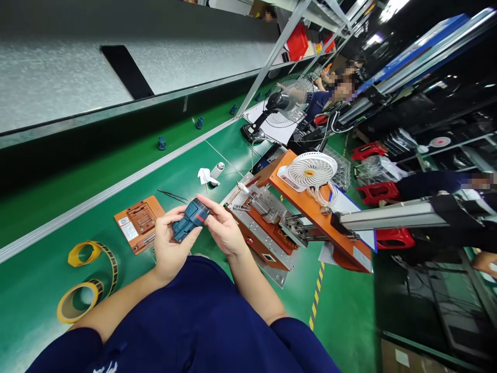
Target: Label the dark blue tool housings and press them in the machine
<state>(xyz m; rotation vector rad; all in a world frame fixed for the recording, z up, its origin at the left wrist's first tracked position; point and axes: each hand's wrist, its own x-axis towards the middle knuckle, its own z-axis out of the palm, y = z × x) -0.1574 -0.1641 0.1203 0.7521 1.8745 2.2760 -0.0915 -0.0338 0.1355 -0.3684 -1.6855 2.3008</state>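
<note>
Both hands hold a dark blue plastic device with red lettering [190, 220] in front of my body. My left hand [167, 247] has its fingers wrapped round the lower left side, thumb across the front. On the other side, my right hand [225, 228] grips the upper end, its thumb and fingers pressed to the dark ribbed part. Just left of the hands lies an orange-brown fixture plate [135, 217] with cut-out slots. Thin black tweezers [171, 195] rest on the green table beyond the device.
Yellow sticker rolls [79, 300] lie at left. A pale bottle [217, 172] stands beside white tissue [204, 176]. To the right is an orange press machine [267, 228] carrying a white fan [312, 168]. Small blue parts [161, 143] sit along the green conveyor. Other people work farther off.
</note>
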